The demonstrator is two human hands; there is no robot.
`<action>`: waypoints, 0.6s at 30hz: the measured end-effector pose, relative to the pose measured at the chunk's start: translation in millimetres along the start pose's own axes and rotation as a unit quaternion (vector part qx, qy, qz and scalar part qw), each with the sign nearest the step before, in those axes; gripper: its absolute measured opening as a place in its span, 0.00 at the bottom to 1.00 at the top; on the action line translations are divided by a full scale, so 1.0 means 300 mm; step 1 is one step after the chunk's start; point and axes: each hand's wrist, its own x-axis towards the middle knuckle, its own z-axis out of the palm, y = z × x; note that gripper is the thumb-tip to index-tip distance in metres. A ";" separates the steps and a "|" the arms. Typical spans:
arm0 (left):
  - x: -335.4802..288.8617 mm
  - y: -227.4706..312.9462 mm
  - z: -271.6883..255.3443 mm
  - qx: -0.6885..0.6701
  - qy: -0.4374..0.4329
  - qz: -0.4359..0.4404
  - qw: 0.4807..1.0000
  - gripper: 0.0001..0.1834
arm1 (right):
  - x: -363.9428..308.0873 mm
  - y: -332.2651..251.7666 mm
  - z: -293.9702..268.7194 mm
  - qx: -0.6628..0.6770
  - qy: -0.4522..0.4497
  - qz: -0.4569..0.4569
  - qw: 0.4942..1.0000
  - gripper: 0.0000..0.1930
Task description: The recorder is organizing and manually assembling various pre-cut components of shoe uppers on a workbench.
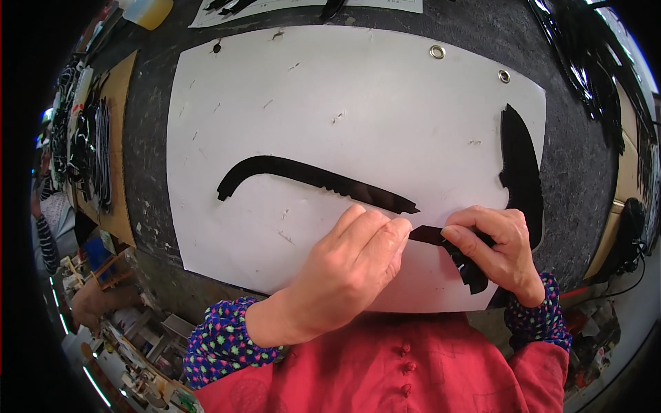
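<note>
Red clothing [413, 372] is nearest, below a dark worktable [148, 186], which bears a white sheet [255, 230]. Dark bundles stand on the left [100, 155], and glossy black strips [582, 76] lie far right. The left hand [354, 258] has its fingers bunched narrow, thumb hidden; the right hand [496, 244] pinches a small black piece [471, 274] over the sheet's near right part. Left fingertips are at that piece's narrow end; whether they grip it I cannot tell. The step in hand looks like working that end, and the next move seems to call for a fine two-handed pinch and a steady hold. Just beyond the fingertips, a long curved strip [310, 175] could get in the way; a broad black piece [521, 162] lies close beside the right hand. Smallest are two metal eyelets [431, 51] on the far right.
</note>
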 end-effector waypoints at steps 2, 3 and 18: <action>-0.003 0.001 -0.001 0.002 -0.002 0.001 1.000 0.15 | -0.001 -0.001 0.001 0.002 -0.001 -0.001 1.000 0.04; -0.004 0.001 -0.002 0.007 -0.004 0.000 1.000 0.15 | -0.001 -0.002 0.003 -0.002 0.000 -0.002 1.000 0.04; -0.077 -0.041 -0.059 0.176 0.081 -0.017 0.981 0.13 | -0.011 -0.003 0.014 -0.037 0.013 -0.021 0.999 0.04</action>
